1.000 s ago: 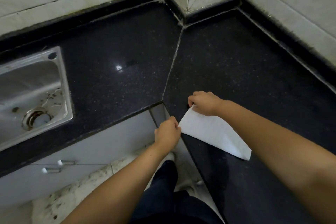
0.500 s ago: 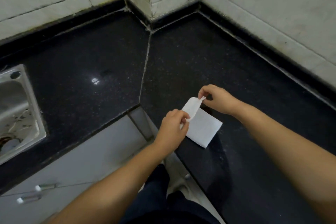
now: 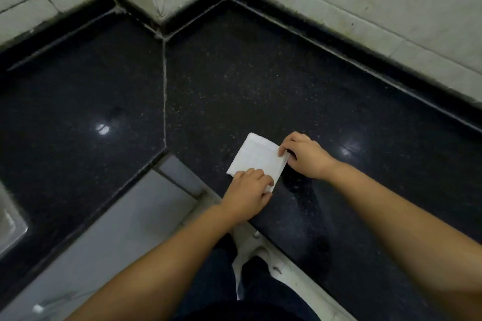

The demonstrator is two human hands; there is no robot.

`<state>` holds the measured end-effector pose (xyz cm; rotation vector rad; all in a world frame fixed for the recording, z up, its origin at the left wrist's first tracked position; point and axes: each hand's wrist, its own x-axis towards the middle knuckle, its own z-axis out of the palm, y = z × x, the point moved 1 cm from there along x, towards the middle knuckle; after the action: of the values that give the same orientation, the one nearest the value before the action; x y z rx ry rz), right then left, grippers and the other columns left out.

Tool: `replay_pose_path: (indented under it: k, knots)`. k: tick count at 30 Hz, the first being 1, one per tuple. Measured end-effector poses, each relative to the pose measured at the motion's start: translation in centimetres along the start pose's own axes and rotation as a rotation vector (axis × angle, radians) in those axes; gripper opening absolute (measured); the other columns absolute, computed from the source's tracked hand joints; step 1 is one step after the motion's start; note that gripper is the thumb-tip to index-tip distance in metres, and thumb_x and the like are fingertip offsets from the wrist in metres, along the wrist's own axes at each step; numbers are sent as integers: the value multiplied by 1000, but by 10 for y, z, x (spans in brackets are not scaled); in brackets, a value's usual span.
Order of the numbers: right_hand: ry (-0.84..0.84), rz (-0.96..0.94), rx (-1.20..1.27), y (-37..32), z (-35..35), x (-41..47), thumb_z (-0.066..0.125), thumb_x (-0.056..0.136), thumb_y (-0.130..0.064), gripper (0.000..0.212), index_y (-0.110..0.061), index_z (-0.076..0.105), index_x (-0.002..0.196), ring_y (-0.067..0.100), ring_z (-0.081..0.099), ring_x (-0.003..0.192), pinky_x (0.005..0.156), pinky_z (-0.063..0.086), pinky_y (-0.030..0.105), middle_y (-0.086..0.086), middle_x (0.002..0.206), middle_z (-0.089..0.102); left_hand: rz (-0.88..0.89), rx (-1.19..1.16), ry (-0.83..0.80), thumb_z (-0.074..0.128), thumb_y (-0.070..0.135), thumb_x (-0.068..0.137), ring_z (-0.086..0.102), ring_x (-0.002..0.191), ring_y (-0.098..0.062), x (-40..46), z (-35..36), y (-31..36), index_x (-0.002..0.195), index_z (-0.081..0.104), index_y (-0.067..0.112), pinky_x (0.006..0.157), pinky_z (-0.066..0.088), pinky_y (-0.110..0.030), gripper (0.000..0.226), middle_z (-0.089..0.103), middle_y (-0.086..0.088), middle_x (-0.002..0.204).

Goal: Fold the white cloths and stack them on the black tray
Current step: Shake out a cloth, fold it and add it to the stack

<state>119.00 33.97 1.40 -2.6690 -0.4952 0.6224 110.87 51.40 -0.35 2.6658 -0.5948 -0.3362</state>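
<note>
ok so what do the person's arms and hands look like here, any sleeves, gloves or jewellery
Both forearms are bare right up to the frame's edge, so no sleeves show. The left hand and right hand wear no gloves, and no rings, watch or bracelet can be seen. Lower down, dark trousers are visible.

Black speckled stone counter (image 3: 260,81) in a tiled corner, pale seam down it, folded white cloth (image 3: 257,159) lying flat near its front edge

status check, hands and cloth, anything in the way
Left hand pinching near corner of white cloth; right hand pinching its right edge. Cloth folded small, flat on black counter. No tray in view, nothing in the way.
</note>
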Motion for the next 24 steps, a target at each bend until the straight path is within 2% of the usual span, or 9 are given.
replay_pose_path:
  k: [2, 4, 6, 8, 12, 14, 20, 22, 24]
  knots:
    - [144, 153, 197, -2, -6, -7, 47, 87, -5, 26, -17, 64, 102, 19, 49, 109, 98, 39, 28, 3, 114, 51, -19, -92, 54, 50, 31, 94, 50, 104, -18, 4, -16, -10, 116, 56, 19, 91, 33, -32, 26, 56, 1, 106]
    - [271, 382, 350, -6, -7, -16, 47, 91, -9, 20, -7, 65, 100, 23, 57, 97, 88, 42, 27, 10, 106, 59, -163, -198, 155, 51, 29, 93, 52, 100, -19, 17, -33, -30, 110, 57, 17, 89, 40, -35, 21, 57, 0, 100]
    - [230, 575, 425, -14, 6, -22, 50, 94, -24, 26, -3, 64, 88, 24, 57, 83, 71, 44, 29, 12, 89, 64, -341, -239, 158, 52, 30, 93, 54, 99, -22, 35, -45, -54, 107, 56, 15, 87, 45, -41, 21, 59, -4, 100]
    - [176, 686, 401, -28, 23, -23, 48, 94, -40, 38, -8, 56, 73, 24, 55, 77, 58, 40, 29, 7, 76, 58, -439, -201, 36, 51, 36, 93, 54, 104, -26, 48, -52, -68, 110, 54, 13, 89, 46, -44, 29, 59, -8, 108]
    - [242, 867, 247, -62, 42, -16, 46, 94, -43, 44, -8, 51, 119, 29, 56, 109, 80, 44, 36, 10, 119, 55, -374, -52, -163, 48, 40, 94, 51, 113, -29, 58, -47, -67, 117, 53, 10, 94, 43, -44, 39, 54, -11, 121]
    - [264, 944, 238, -73, 48, -11, 48, 93, -37, 43, -9, 48, 125, 29, 54, 114, 89, 43, 37, 10, 126, 54, -358, 1, -168, 50, 37, 93, 52, 113, -28, 61, -43, -65, 117, 52, 10, 95, 42, -43, 36, 55, -10, 121]
    - [320, 1038, 352, -90, 54, -8, 47, 89, -23, 25, -11, 59, 108, 29, 56, 106, 88, 44, 38, 9, 114, 59, -250, -13, -113, 54, 27, 92, 53, 106, -28, 60, -42, -68, 103, 57, 10, 93, 43, -45, 20, 56, -9, 110]
    - [432, 1022, 497, -92, 55, -16, 51, 88, -24, 15, -12, 56, 95, 27, 57, 93, 74, 45, 33, 8, 98, 59, -204, -225, -66, 57, 22, 89, 57, 91, -27, 58, -45, -67, 89, 55, 11, 80, 48, -38, 12, 58, -6, 93]
    - [587, 1014, 789, -90, 56, -32, 54, 86, -20, 14, -15, 47, 76, 19, 52, 73, 57, 39, 27, 0, 79, 53, -166, -462, -51, 58, 16, 87, 52, 71, -19, 58, -49, -59, 78, 48, 13, 61, 40, -28, 14, 52, 0, 73]
